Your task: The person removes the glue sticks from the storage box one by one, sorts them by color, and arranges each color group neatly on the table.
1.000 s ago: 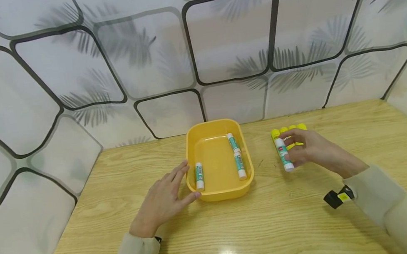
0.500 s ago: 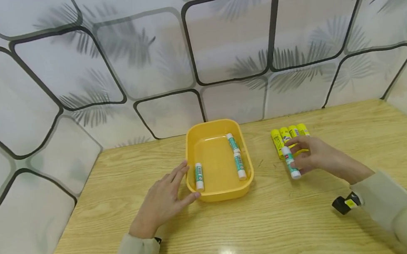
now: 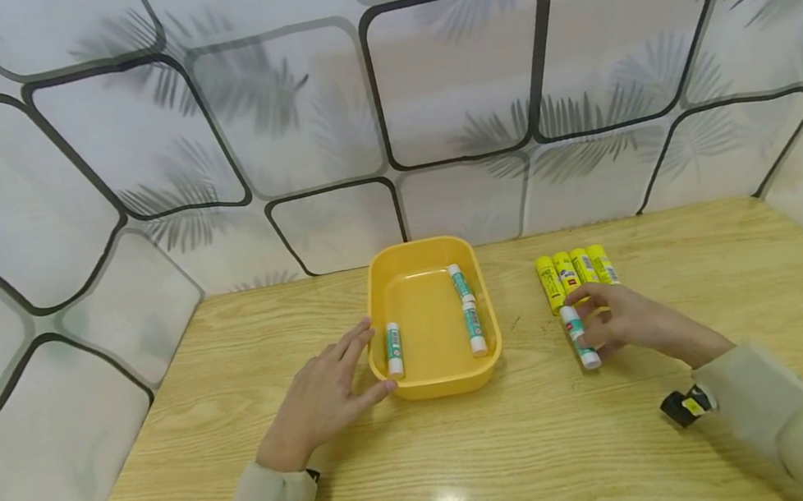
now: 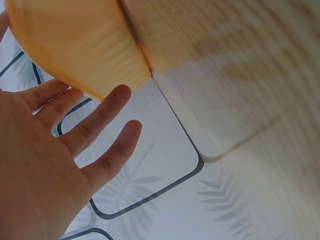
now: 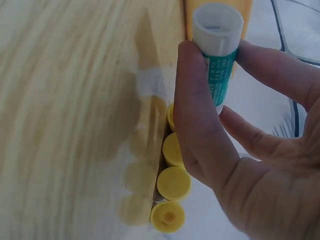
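My right hand [image 3: 621,316] pinches a white and teal glue stick [image 3: 579,336] between thumb and fingers, just in front of a row of yellow glue sticks [image 3: 549,283]. In the right wrist view that held glue stick [image 5: 220,75] shows its white end towards the camera. A yellow plastic bin [image 3: 447,386] stands in the middle. At its left wall my left hand [image 3: 325,400] touches the rim with spread, relaxed fingers, the thumb at the near corner. Inside the bin lie a teal glue stick [image 3: 394,349] on the left and two more on the right, end to end.
The wooden table [image 3: 396,466] backs onto a patterned wall covering [image 3: 456,79] with dark outlines and leaf prints. In the right wrist view the yellow glue sticks' round ends [image 5: 173,183] line up beside the hand.
My right hand has moved towards me and slightly right with the teal glue stick, off the yellow row, which now shows more fully. The left hand and bin have stayed in place.
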Demonstrator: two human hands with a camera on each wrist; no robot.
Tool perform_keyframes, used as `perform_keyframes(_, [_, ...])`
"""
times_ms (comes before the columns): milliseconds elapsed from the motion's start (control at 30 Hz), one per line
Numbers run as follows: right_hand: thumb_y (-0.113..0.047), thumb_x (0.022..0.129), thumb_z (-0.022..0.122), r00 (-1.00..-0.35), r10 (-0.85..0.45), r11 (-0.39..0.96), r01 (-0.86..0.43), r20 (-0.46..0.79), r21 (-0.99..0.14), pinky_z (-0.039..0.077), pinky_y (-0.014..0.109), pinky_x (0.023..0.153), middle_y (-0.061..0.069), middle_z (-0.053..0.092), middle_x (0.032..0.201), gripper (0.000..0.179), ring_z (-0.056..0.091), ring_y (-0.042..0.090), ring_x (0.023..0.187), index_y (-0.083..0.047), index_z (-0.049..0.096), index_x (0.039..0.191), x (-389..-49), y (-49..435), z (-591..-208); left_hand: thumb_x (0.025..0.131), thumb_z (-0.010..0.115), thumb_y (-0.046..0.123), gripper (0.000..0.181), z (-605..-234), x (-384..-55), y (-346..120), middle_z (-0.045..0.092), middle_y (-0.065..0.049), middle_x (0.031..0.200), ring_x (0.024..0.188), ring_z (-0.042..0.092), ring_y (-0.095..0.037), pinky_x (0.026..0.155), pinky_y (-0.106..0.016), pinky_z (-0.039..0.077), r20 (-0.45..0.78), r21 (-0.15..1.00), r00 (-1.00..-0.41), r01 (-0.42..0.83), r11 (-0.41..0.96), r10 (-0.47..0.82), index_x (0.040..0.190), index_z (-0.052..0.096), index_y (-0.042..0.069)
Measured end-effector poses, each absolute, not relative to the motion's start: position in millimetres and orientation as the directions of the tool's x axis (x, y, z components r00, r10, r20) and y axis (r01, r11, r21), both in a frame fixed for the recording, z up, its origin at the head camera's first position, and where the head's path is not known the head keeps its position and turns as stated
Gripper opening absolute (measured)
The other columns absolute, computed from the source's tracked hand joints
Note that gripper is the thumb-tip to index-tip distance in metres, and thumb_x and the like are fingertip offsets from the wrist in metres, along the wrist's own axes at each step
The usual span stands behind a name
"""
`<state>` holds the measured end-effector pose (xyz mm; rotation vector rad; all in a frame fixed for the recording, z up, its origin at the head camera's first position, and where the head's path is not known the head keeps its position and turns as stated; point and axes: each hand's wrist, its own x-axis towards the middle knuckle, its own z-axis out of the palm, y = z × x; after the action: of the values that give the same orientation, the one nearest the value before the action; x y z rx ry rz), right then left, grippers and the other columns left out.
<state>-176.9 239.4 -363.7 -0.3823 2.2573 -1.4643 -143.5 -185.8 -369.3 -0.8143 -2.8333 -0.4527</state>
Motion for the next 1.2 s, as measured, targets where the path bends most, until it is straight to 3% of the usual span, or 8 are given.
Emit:
perform_keyframes(733, [0.000,0.088,0.074,-0.883,-0.390,0.578,-0.014,-0.261,-0.816,0.061,0.042,0.072,0.030,0.049,0.116,0.060,0.063,0.027,0.087,0.016,0.041,0.135,-174.6,234.2,-365.8,0.096,0.062,0.057,0.081,-369.3,-143.0,-185.6,0.040,-0.013,0.158,0.123,0.058,-0.038,0.101,-0.054,0.048,0.244,0.250,-0.836,0.544,0.801,0.492,0.150,0.046,-0.001])
perform_keyframes(1200, [0.000,0.087,0.075,-0.886,-0.373,0.591,0.002,-0.276,-0.806,0.061,0.042,0.072,0.031,0.048,0.118,0.062,0.062,0.030,0.091,0.015,0.040,0.136,-174.2,232.5,-365.7,0.096,0.063,0.056,0.080,-369.2,-143.2,-186.0,0.041,-0.014,0.158,0.120,0.060,-0.037,0.099,-0.054,0.050,0.253,0.254,-0.832,0.549,0.796,0.493,0.149,0.047,-0.001])
